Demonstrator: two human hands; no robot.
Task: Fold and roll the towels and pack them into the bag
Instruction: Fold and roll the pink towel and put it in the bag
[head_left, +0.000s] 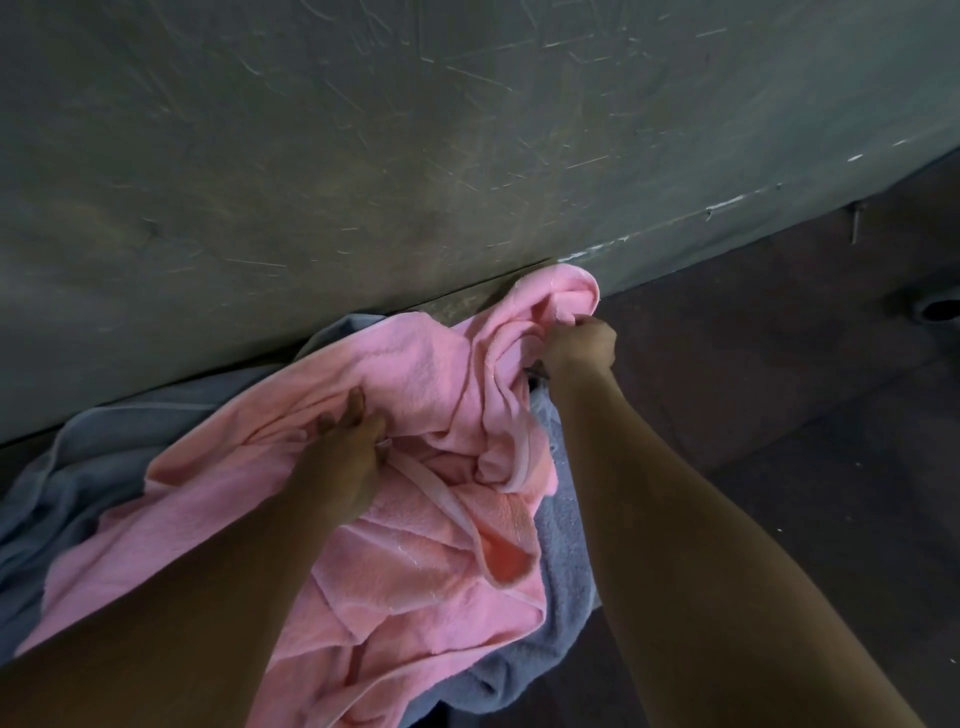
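A crumpled pink towel (415, 395) lies bunched in front of me, draped over a grey-blue towel (98, 447) that shows to the left and again under the pink one at the lower right. My left hand (345, 452) pinches a fold of the pink towel near its middle. Farther right, my right hand (579, 348) is closed on the towel's upper right edge, next to the table's edge. No bag is in view.
A worn, scratched grey-green table top (363, 156) fills the upper part of the view, its front edge running diagonally. Dark floor (805, 389) lies to the right, with a small round fitting (935, 312) near the right border.
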